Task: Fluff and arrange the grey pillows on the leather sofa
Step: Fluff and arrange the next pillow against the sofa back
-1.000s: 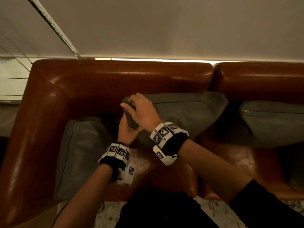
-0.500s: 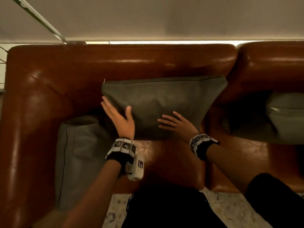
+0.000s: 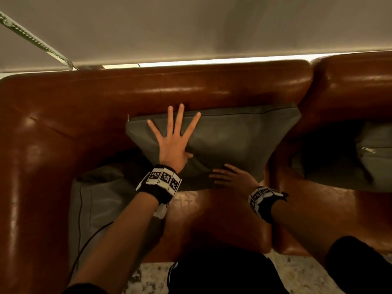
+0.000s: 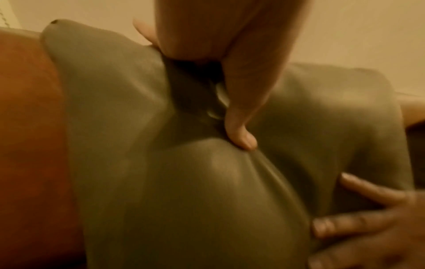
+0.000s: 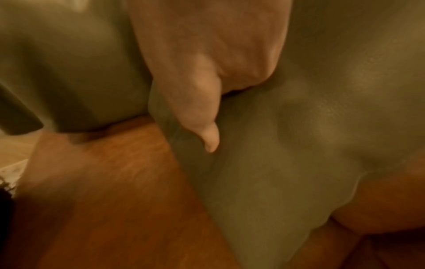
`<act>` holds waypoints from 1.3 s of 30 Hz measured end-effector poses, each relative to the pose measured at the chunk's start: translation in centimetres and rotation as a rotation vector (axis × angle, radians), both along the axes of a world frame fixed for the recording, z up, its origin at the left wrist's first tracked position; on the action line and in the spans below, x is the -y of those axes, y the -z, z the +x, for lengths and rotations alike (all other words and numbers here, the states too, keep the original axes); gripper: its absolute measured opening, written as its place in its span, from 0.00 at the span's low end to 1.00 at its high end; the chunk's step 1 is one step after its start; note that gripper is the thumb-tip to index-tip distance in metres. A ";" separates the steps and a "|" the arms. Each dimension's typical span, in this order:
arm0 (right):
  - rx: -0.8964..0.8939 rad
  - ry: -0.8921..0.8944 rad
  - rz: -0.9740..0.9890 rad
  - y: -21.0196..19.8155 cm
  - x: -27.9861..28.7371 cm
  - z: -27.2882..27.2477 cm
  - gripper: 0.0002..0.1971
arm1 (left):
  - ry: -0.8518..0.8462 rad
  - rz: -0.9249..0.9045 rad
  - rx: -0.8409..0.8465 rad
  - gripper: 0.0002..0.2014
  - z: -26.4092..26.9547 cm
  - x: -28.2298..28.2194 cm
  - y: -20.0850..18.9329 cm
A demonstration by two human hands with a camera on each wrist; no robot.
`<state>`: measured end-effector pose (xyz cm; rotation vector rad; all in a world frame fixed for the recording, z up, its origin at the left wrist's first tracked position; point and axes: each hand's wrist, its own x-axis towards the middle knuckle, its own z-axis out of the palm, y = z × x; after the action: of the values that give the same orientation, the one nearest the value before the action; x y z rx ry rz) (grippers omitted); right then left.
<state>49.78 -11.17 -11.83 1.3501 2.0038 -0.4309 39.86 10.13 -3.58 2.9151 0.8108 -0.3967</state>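
A grey pillow (image 3: 233, 141) leans upright against the back of the brown leather sofa (image 3: 191, 85). My left hand (image 3: 172, 137) lies flat on the pillow's left half, fingers spread wide and straight, palm pressing a dent into it (image 4: 207, 172). My right hand (image 3: 230, 177) rests with straight fingers on the pillow's lower edge near the seat (image 5: 115, 200). A second grey pillow (image 3: 99, 209) lies flat in the left corner of the seat. A third grey pillow (image 3: 373, 162), zip showing, leans on the neighbouring seat at right.
The sofa's wide left armrest (image 3: 36, 166) curves round the corner. A pale wall (image 3: 212, 28) rises behind the backrest, with a beaded cord (image 3: 31, 37) at upper left. A speckled floor (image 3: 297, 272) shows below the seat front.
My left hand has moved up from the pillow's left edge onto its face and spread flat. My right hand has slid down to the lower edge. The pillow stands against the backrest.
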 end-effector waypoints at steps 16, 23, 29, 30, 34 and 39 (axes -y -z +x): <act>-0.083 0.867 0.331 -11.9 -4.2 6.5 0.71 | 0.003 -0.189 -0.059 0.37 1.5 3.0 -1.4; -0.233 0.837 0.143 -13.0 -3.6 6.3 0.47 | 0.070 -0.074 0.045 0.36 -1.2 6.1 -2.8; -0.119 0.861 0.165 -12.4 -2.9 4.9 0.57 | 0.037 -0.139 -0.030 0.47 -1.0 6.1 -2.9; -0.132 0.875 0.136 -11.9 -2.9 4.9 0.60 | 0.029 -0.173 -0.070 0.50 -0.8 6.0 -2.6; -0.129 0.887 0.142 -11.0 -1.4 4.4 0.65 | -0.030 -0.211 -0.122 0.54 -2.7 5.0 -2.2; -0.087 1.302 0.381 -12.2 4.2 4.7 0.57 | -0.741 -0.218 0.189 0.33 -8.8 2.9 -3.0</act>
<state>54.43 -15.37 0.36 2.8134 1.0074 -0.6639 31.02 7.21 -0.63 2.1953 1.5839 -0.1216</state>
